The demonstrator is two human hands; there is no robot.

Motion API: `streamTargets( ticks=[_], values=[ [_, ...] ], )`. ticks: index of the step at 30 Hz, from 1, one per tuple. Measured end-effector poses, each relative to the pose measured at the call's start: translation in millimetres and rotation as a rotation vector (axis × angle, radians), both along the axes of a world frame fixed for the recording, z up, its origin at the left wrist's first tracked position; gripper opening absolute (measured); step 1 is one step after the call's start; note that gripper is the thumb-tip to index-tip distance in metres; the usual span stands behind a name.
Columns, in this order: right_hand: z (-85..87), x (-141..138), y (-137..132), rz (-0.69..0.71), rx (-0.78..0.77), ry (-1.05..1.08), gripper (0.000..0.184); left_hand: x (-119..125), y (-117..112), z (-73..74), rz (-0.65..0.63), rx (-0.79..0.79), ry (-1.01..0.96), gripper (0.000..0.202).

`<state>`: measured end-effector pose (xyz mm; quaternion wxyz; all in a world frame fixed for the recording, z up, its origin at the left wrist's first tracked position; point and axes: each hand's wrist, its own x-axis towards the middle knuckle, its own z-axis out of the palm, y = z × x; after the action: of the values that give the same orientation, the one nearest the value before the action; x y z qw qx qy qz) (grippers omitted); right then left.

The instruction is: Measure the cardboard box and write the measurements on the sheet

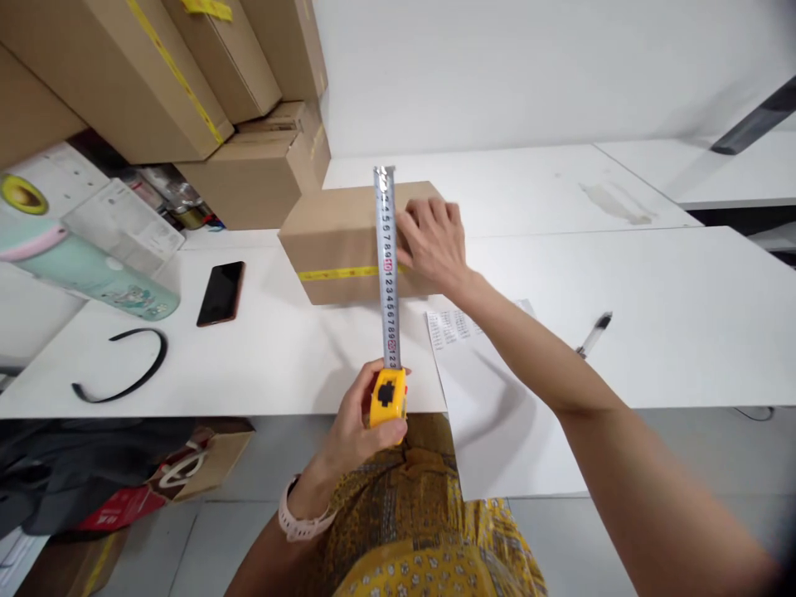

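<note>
One tape measure (388, 396), extended over one cardboard box (339, 236)

Item 1: tape measure, yellow case at lower centre of the frame, just off the table's near edge. Gripped by the left hand (351, 427), fingers and thumb wrapped about the case. Blade (386, 286) runs straight up the frame, numbers facing up, red 10 and 20 legible; its metal hook shows at upper centre, beyond the box's far edge as seen here. Whether the hook catches that edge cannot be told.

Item 2: cardboard box, centre of the frame, on the white table (622, 290), with a yellow strip (332, 274) along it.

Item 3: right hand (435, 236), bent over the box's right part, fingertips at the blade's side. Whether they pinch the blade or only press the box cannot be told.

Handling notes: best kept square to the box's edges, blade flat and untwisted, hook seated at the far edge, case steady; a slanted or bowed blade would likely misread. Read from directly above.

Surroundings: paper (497, 431) and pen (595, 333), right of centre; phone (221, 293), left; green bottle (118, 282), far left.
</note>
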<state>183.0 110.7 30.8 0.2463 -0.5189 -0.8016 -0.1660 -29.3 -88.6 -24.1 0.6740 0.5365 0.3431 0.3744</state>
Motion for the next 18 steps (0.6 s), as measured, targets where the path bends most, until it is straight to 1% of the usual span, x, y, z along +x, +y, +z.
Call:
streamTargets(
  ticks=[2, 4, 6, 8, 9, 10, 11, 13, 15, 17, 18],
  values=[
    [-13.4, 2, -12, 0.043, -0.035, 0.050, 0.052, 1, -14, -2.0, -0.048, -0.040, 0.036, 0.063],
    [-15.3, 10, -24, 0.069, -0.067, 0.239, 0.048, 3, -25, -2.1, -0.079, -0.064, 0.094, 0.063],
    [-5.4, 23, -41, 0.091, -0.125, 0.570, 0.057, 5, -35, -0.8, -0.120, -0.082, 0.167, 0.064],
    [10.6, 40, -65, 0.140, -0.226, 0.926, 0.069, 8, -41, 0.9, -0.176, -0.075, 0.253, 0.064],
    [18.1, 49, -80, 0.180, -0.291, 1.046, 0.072, 10, -43, 1.9, -0.203, -0.057, 0.297, 0.064],
    [24.1, 58, -96, 0.204, -0.351, 1.131, 0.070, 13, -45, 2.8, -0.231, -0.031, 0.338, 0.065],
    [27.7, 66, -111, 0.215, -0.379, 1.185, 0.065, 15, -46, 3.8, -0.260, 0.000, 0.374, 0.065],
    [27.2, 78, -141, 0.153, -0.327, 1.216, 0.046, 21, -48, 5.6, -0.318, 0.049, 0.442, 0.065],
    [17.6, 82, -165, 0.076, -0.235, 1.224, 0.033, 27, -49, 7.6, -0.354, 0.064, 0.493, 0.069],
    [3.3, 75, -186, 0.039, -0.176, 1.220, 0.026, 33, -51, 9.8, -0.331, 0.050, 0.517, 0.084],
    [-4.0, 69, -195, 0.044, -0.173, 1.198, 0.023, 36, -51, 11.1, -0.301, 0.041, 0.508, 0.093]
  ],
)
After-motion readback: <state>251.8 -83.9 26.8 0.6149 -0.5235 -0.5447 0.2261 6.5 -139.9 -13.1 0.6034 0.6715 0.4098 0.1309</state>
